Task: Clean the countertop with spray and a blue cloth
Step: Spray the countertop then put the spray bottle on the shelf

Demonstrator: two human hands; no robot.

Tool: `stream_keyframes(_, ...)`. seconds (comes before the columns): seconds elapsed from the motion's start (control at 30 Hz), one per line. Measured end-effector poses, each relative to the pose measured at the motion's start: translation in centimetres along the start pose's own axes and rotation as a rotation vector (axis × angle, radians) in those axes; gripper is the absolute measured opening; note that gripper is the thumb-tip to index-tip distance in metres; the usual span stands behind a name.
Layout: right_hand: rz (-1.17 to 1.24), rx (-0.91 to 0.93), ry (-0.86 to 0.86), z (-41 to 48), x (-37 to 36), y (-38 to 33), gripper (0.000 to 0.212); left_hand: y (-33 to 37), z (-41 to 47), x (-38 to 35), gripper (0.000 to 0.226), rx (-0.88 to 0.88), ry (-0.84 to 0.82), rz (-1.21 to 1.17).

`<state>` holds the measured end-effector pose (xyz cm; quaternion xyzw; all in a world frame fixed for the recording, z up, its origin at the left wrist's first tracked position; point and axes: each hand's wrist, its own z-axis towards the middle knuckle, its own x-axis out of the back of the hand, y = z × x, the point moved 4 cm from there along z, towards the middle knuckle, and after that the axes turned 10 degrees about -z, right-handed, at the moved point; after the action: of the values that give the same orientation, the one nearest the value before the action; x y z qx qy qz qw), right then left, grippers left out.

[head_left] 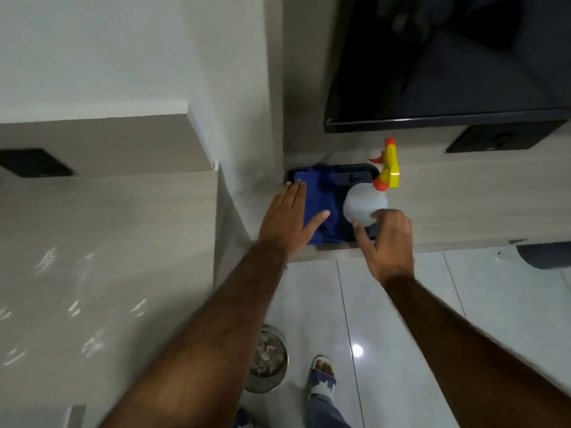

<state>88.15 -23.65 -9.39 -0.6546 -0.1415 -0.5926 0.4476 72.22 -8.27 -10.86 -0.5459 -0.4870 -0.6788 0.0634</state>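
We see two bare arms reaching out over a pale wood desk (463,205). On the desk sits a black tray (364,173), pushed up near the corner by the white wall (123,57). A blue cloth (321,208) lies on the left part of the tray. Our left hand (289,219) lies flat on the cloth with the fingers stretched out and close together, and the thumb sticking out to the side across the blue. It is not gripping the cloth, just resting on top. Just beside the cloth, on the right part of the tray, is a white spray bottle (364,206) with a yellow and orange spray top (388,163). The bottle leans back, away from us. Our right hand (387,242) is at the bottom of the bottle, with the thumb and fingertips touching its round white side. The hand is curled a little, but we cannot tell if it holds the bottle tight or only touches it. Above the desk hangs a big dark TV screen (448,63). Down low we see the shiny white tile floor (401,319), a foot in a blue and white sandal (321,378), and a round metal bin (267,359) next to it.
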Motion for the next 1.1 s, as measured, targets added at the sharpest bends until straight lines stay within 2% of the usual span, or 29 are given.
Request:
stream_keyframes(0.13,0.112,-0.162,0.014,5.1,0.6,2.4,0.068,0.5,3.1,-3.3,0.080,-0.022,-0.056,0.125)
stream_keyframes(0.2,0.241,-0.147,0.002,7.8,0.4,2.1,0.081,0.5,4.5,-4.7,0.078,-0.016,-0.095,0.188)
stream_keyframes(0.3,0.399,-0.029,-0.050,11.1,-0.5,0.9,0.090,0.1,5.8,-6.3,0.079,0.020,-0.131,0.273)
stream_keyframes(0.37,0.408,0.052,-0.061,12.1,-1.2,0.5,0.085,-0.2,6.0,-7.2,0.082,0.038,-0.139,0.328)
stream_keyframes(0.5,0.526,0.030,-0.143,11.8,-3.2,0.6,0.064,-0.7,5.8,-7.9,0.086,0.058,-0.112,0.348)
stream_keyframes(0.67,0.552,-0.020,-0.122,11.7,-3.7,0.7,0.068,-0.7,5.7,-8.4,0.084,0.070,-0.117,0.372)
stream_keyframes(0.9,0.568,0.191,-0.185,8.7,-2.1,-1.1,0.056,-0.1,6.2,-7.7,0.082,0.128,-0.189,0.398)
stream_keyframes(1.0,0.561,0.260,-0.199,6.7,-0.9,-2.7,0.057,0.4,5.3,-6.1,0.083,0.132,-0.136,0.402)
stream_keyframes(1.1,0.508,0.232,-0.241,5.3,-0.3,-4.8,0.057,0.2,3.0,-3.5,0.082,0.089,-0.061,0.340)
